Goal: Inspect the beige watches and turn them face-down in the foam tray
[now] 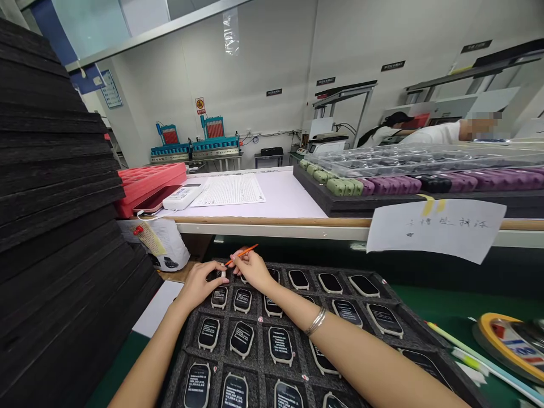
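My left hand [203, 282] is closed at the far left corner of a black foam tray [260, 340]. Its thumb and fingers pinch a smartwatch body [223, 272], turned so that its pale edge shows. My right hand [254, 271] grips a thin orange stick [243, 254] like a pen, its lower end close to that watch. Which kind of tool the stick is, I cannot tell. Strapless watches fill rows of tray pockets, such as this watch [280, 344] with white text on its lit screen and this dark-screened watch [298, 279]. My right forearm hides some of them.
Stacked black foam trays [51, 226] rise at the left. A shelf [289, 195] behind carries a phone [157, 199], paper sheet [229, 190] and a tray of green and purple pieces [344, 187]. Tape [505, 340] lies right. Co-workers [433, 133] are in the background.
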A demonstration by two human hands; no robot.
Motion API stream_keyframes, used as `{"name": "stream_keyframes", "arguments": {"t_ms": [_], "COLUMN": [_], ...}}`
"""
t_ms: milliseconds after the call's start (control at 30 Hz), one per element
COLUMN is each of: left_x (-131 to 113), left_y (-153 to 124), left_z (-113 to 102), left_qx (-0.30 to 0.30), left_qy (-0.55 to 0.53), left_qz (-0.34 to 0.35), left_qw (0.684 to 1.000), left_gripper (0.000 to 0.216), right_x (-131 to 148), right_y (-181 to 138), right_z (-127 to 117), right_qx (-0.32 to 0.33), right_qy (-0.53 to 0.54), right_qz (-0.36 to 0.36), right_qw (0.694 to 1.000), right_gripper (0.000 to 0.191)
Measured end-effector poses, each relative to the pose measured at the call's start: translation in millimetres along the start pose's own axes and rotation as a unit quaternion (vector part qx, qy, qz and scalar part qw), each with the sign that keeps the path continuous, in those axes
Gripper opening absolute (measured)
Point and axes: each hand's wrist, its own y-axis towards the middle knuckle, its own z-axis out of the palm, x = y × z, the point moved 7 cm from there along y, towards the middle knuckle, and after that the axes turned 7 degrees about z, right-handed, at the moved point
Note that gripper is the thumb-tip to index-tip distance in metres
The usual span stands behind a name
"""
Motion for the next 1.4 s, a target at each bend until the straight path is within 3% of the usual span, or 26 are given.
{"name": "stream_keyframes", "arguments": {"t_ms": [233, 400, 833, 967, 1067, 1200, 1400], "left_x": [14, 19, 14, 1, -21, -52, -53], "left_y": [-8, -10, -10, -9, -13, -24, -38], "left_z": [1, 4, 5, -2, -9, -7, -17], "left_qx": [-0.06, -0.068, -0.059, -0.051, -0.031, 0.058, 0.101], "left_qy": [-0.036, -0.046, -0.018, 0.015, 0.048, 0.072, 0.115], "left_qz": [-0.071, -0.093, -0.069, -0.045, -0.01, 0.043, 0.039], "left_qw": [0.995, 0.992, 0.996, 0.998, 0.998, 0.995, 0.987], "left_gripper": [0.043, 0.043, 0.033, 0.034, 0.028, 0.02, 0.026], "right_x": [4, 3, 8, 12, 19, 27, 25], "right_y": [-3, -4, -6, -8, -10, -18, -41], "right_z": [3, 3, 5, 4, 0, -1, 11], "right_qx": [0.015, 0.017, 0.022, 0.012, 0.002, 0.009, 0.043], "right_qy": [-0.016, -0.026, -0.034, -0.026, -0.016, -0.006, 0.001], "right_qz": [-0.011, -0.014, -0.019, -0.018, -0.017, -0.013, -0.016], "right_qw": [1.0, 0.999, 0.999, 0.999, 1.0, 1.0, 0.999], "right_gripper": [0.027, 0.029, 0.028, 0.028, 0.029, 0.029, 0.028]}}
